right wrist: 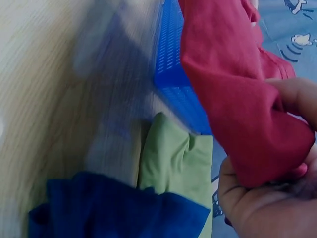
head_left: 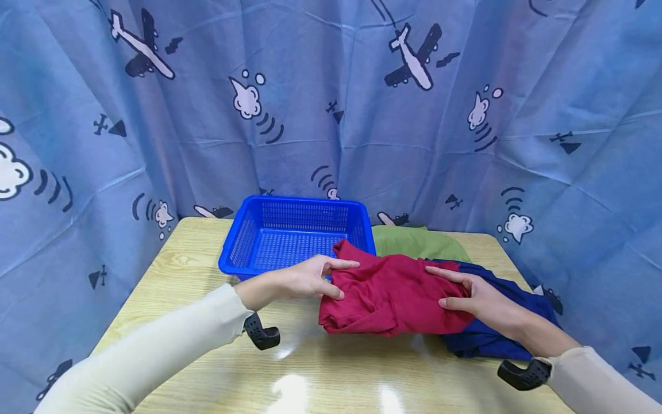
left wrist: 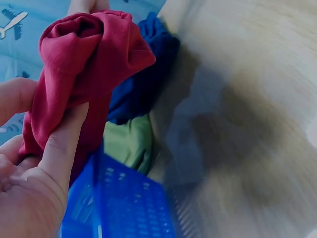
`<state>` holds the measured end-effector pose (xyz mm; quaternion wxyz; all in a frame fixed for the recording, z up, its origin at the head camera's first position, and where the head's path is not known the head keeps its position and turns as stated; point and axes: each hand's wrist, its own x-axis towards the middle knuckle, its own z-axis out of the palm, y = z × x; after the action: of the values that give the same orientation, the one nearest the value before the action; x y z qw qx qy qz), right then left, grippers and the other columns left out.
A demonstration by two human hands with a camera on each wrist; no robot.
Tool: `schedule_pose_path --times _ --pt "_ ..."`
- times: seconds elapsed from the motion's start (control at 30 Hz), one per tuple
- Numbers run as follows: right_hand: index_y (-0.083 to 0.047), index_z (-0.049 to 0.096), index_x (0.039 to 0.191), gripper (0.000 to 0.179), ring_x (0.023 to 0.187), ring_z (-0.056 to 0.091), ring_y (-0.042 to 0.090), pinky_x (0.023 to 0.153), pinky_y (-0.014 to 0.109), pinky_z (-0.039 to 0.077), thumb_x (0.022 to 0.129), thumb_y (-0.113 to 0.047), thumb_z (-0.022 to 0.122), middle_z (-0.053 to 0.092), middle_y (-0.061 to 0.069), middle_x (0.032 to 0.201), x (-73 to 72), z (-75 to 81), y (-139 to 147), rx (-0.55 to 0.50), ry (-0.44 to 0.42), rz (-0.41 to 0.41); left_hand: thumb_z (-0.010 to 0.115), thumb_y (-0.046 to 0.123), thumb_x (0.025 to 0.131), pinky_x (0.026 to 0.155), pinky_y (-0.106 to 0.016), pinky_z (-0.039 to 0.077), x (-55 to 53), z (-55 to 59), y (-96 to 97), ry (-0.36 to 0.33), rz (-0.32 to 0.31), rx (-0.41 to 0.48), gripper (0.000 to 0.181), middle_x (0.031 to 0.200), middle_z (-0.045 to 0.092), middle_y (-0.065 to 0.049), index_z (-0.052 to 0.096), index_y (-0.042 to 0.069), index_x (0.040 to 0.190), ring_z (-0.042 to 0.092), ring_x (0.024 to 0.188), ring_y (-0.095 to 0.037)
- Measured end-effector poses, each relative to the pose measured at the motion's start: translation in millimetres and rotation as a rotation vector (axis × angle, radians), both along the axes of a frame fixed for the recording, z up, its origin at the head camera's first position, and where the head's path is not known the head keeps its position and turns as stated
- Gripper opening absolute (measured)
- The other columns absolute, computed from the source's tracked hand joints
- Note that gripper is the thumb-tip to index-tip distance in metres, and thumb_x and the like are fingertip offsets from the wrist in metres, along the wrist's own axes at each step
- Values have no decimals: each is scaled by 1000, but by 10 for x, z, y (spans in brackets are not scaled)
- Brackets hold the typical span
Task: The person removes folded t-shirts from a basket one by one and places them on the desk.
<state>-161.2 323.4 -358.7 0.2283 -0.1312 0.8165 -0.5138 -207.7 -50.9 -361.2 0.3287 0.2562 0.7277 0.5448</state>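
A loosely folded red garment [head_left: 393, 296] hangs between both hands, raised over the wooden table in front of the basket. My left hand [head_left: 310, 276] grips its left end, the thumb on the near side and fingers behind. At the other end, my right hand [head_left: 478, 296] holds the cloth between thumb and fingers. In the left wrist view, the end of the red garment [left wrist: 89, 64] shows a rolled, bunched fold. The right wrist view shows its other end [right wrist: 242, 109] tucked into the right palm, partly hiding the fingers.
Behind the left hand stands a blue perforated plastic basket [head_left: 289, 247], nothing seen inside. A green cloth [head_left: 421, 241] lies right of it. A dark blue cloth [head_left: 499, 339] lies under and beyond the right hand. A patterned blue curtain [head_left: 320, 115] hangs around the table [head_left: 207, 368].
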Motion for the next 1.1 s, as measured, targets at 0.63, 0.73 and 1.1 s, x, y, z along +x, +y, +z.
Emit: schedule_pose_path --times 0.63,0.73,1.1 --pt "-6 24 161 70 118 62 -2 89 25 57 100 -8 59 60 -20 136 254 -283 389 -109 -115 71 65 -12 83 59 -18 52 333 -493 467 -167 -53 -40 74 120 55 -7 48 11 151 57 72 -9" --pt "-4 25 160 69 115 64 0 88 25 58 100 -9 59 60 -8 139 262 -367 384 -80 -102 69 64 -13 82 59 -17 49 365 -620 468 -183 -37 -26 76 103 55 -4 45 8 153 53 68 -7" --pt "-4 27 159 72 112 64 -1 88 26 58 98 -14 64 42 33 152 274 -406 292 13 -32 0 62 -14 83 60 -18 48 355 -773 350 -135 -34 12 83 114 61 -8 37 12 157 56 73 -8"
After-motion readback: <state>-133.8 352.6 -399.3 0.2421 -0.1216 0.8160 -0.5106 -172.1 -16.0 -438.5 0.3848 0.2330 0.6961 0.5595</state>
